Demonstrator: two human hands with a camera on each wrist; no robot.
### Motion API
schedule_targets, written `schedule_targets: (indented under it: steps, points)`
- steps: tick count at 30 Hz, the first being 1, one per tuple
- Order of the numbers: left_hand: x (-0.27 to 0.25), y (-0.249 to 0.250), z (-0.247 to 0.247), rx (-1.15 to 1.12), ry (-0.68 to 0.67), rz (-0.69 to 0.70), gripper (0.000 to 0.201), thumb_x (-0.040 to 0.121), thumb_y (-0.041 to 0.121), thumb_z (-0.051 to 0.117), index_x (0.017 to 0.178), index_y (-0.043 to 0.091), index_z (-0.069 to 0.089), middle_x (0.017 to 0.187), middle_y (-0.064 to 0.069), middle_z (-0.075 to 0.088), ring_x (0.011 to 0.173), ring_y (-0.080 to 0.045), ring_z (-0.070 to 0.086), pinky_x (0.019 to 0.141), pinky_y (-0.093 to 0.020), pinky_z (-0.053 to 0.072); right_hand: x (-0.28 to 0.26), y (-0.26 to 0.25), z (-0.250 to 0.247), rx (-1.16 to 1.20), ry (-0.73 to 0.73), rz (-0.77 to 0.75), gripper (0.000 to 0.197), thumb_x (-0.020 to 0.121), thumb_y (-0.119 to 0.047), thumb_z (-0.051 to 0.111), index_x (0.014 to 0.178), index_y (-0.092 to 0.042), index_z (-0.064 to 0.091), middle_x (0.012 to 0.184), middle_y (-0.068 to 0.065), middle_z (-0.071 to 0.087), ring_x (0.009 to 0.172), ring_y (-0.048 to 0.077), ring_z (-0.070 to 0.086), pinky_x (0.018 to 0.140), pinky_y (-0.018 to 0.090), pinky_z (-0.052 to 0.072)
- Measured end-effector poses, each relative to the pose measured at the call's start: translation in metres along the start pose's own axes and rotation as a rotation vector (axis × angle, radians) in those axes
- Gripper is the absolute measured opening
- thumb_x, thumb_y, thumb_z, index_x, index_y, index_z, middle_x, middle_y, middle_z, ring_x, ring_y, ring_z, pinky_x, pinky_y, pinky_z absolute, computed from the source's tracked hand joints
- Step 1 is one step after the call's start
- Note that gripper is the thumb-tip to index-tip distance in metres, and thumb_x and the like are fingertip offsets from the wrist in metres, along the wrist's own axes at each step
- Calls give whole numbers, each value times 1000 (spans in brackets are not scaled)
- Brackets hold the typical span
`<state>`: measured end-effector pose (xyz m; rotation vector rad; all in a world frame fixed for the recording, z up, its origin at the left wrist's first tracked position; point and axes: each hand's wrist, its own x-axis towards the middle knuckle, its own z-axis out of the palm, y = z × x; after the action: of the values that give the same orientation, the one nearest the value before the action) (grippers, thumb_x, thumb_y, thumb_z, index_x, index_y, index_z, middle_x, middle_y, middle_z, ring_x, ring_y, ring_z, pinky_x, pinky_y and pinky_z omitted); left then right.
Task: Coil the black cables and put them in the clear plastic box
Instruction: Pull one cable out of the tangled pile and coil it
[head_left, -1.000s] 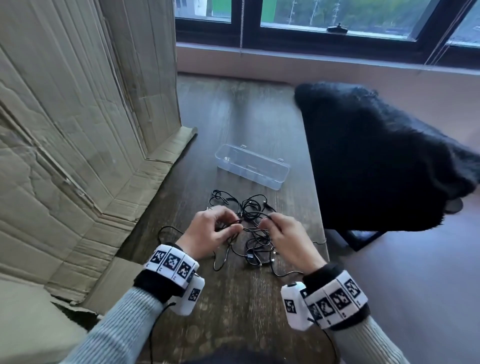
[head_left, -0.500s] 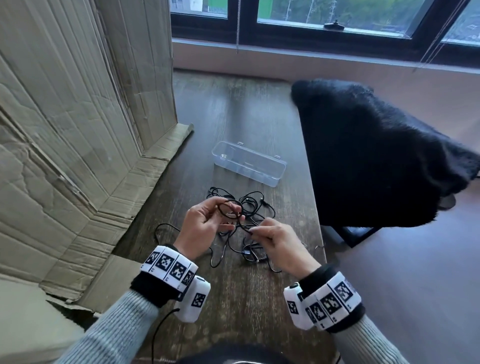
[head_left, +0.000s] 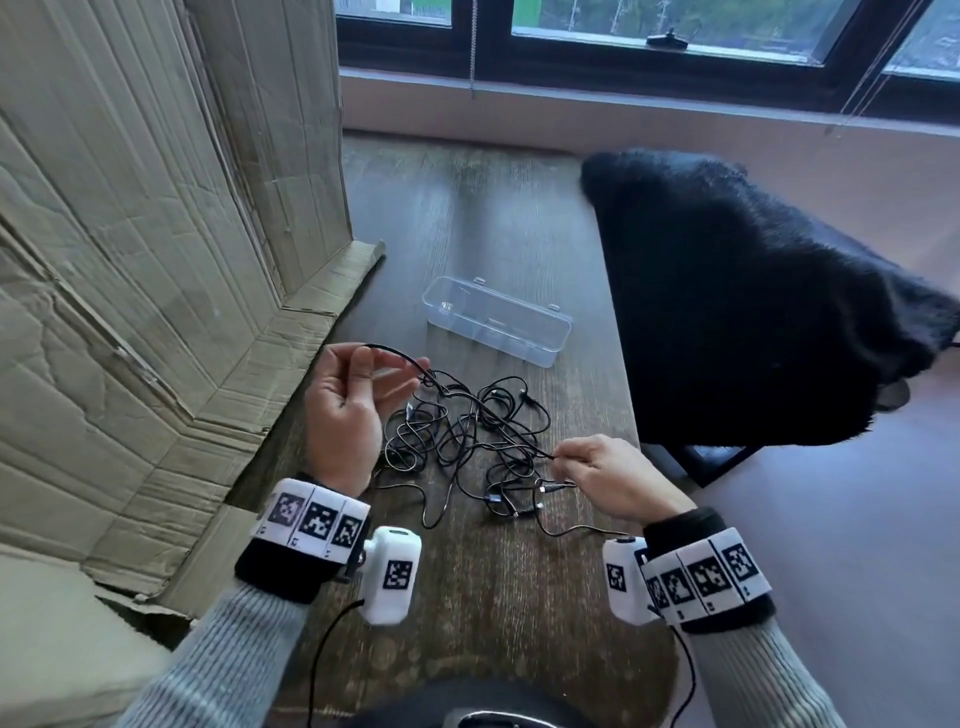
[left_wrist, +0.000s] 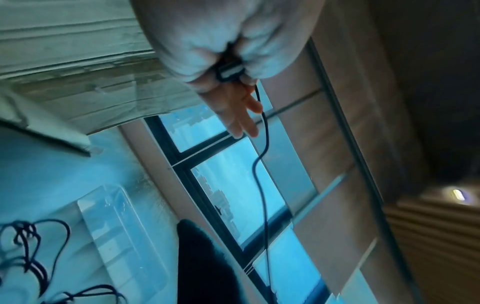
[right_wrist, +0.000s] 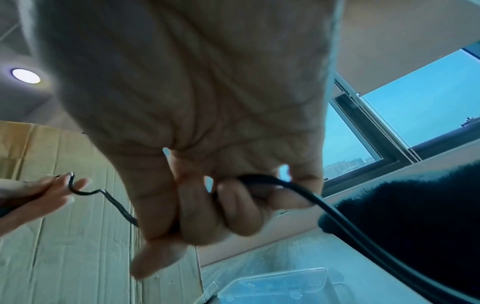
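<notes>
I'm drawing one cable (head_left: 470, 402) free of the tangle, my left hand (head_left: 345, 410) pinching its plug end, my right hand (head_left: 605, 475) gripping farther along. Next, I judge, comes looping it.

The cables (head_left: 467, 431) heaped on the table (head_left: 498, 218) are black, thin and glossy. The table is dark brown wood with streaked grain. The plastic box (head_left: 498, 322) at the far side is clear and colourless. To the left, the cardboard (head_left: 156, 234) is dull tan, creased and ribbed. To the right, a fuzzy cover (head_left: 753, 312) is plain black. Each wrist wears a white band (head_left: 311, 519) printed with black square codes over a black cuff, and the sleeves (head_left: 223, 660) are light grey ribbed knit. The far window frame (head_left: 675, 67) is black.
</notes>
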<state>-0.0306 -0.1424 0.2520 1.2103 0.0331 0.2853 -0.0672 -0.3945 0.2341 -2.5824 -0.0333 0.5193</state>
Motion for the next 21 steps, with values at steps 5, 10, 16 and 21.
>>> schedule_targets:
  steps: [5,10,16,21]
  points:
    - [-6,-8,2,277,-196,57,13,96,21,46,89,15,55,82,-6,67,51,-22,64,42,-24,48,9,-14,1,-33,58,-57,18,95,-27,48,102,-26,65,104,-5,67,102,18,61,99,40,43]
    - [-12,-25,12,624,-261,114,17,88,36,61,87,21,70,70,9,68,50,-6,55,47,-24,44,2,-52,13,485,58,-312,31,89,-43,56,117,-30,57,102,-7,68,95,12,65,89,37,53]
    - [-4,-30,7,337,-302,-231,34,99,27,41,69,21,56,53,9,41,42,-7,33,41,-21,29,7,-54,24,660,216,-345,33,89,-55,46,87,-29,66,88,26,61,79,45,57,71,55,47]
    - [0,-22,14,-158,-148,-323,33,102,13,26,77,13,46,74,3,66,75,-14,68,72,-26,56,12,-37,31,543,175,-276,32,96,-36,52,69,-21,62,57,-2,52,54,20,46,59,29,37]
